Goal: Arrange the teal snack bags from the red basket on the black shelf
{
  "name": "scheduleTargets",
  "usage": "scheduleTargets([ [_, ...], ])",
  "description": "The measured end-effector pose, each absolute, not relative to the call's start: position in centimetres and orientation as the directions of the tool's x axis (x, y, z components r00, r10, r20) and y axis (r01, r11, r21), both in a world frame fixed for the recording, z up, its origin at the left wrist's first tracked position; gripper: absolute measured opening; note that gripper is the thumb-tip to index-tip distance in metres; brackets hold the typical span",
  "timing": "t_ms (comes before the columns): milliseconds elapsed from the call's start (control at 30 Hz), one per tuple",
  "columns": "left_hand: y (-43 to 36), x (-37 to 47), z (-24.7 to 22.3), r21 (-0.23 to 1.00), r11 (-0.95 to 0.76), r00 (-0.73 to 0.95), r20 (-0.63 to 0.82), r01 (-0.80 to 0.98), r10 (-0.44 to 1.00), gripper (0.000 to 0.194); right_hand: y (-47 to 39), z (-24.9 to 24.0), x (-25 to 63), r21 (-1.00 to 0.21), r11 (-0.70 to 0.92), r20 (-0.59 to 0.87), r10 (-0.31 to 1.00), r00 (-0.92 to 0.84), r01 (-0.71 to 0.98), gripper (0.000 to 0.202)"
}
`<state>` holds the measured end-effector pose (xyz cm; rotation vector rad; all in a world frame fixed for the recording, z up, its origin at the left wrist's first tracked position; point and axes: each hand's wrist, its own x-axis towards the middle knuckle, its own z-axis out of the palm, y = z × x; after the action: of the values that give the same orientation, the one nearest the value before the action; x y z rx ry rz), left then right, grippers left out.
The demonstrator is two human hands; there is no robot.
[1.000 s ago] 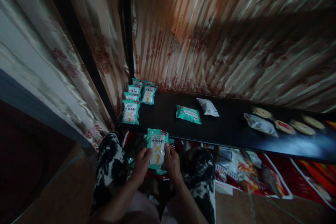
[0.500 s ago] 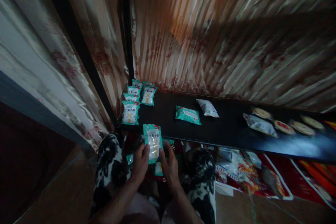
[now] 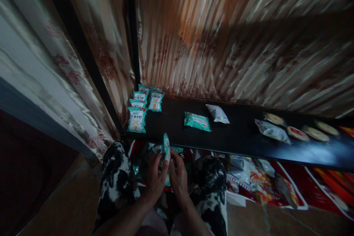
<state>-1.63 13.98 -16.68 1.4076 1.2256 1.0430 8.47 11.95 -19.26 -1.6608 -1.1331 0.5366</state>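
Between my knees, my left hand (image 3: 157, 171) and my right hand (image 3: 177, 171) are closed on a teal and white snack bag (image 3: 166, 147), held upright and seen edge-on. It is just in front of the black shelf (image 3: 171, 121). At the shelf's left end, several matching snack bags stand in two rows, the front one (image 3: 136, 120) upright with its printed face toward me. Another teal bag (image 3: 197, 121) lies flat farther right. Below my hands, more teal bags show partly in a red container (image 3: 132, 151), mostly hidden by my hands and legs.
A white packet (image 3: 218, 113) lies near the shelf's middle. Farther right are a silvery packet (image 3: 272, 131) and several round, pale items (image 3: 316, 133). Red trays with white rims (image 3: 300, 204) hold packaged goods below. Patterned curtains (image 3: 221, 44) hang behind, with black posts (image 3: 132, 37) at left.
The held snack bag has turned from its printed face to its narrow edge. My left hand has moved right, closer to my right hand.
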Motion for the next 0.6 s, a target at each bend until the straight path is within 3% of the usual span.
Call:
scheduleTargets([
  [300, 12.9, -1.3, -17.1, 0.981, -0.078, 0.17, 0.048, 0.175, 0.984, 0.034, 11.1, -18.2, 8.2, -0.977, -0.075, 0.028, 0.886, 0.462, 0.202, 0.045],
  [600, 12.8, -1.3, -17.5, 0.926, -0.179, 0.177, 0.125, 0.333, 0.976, 0.032, 10.7, -17.9, 7.5, -0.994, -0.089, -0.051, 0.899, 0.434, 0.069, 0.054],
])
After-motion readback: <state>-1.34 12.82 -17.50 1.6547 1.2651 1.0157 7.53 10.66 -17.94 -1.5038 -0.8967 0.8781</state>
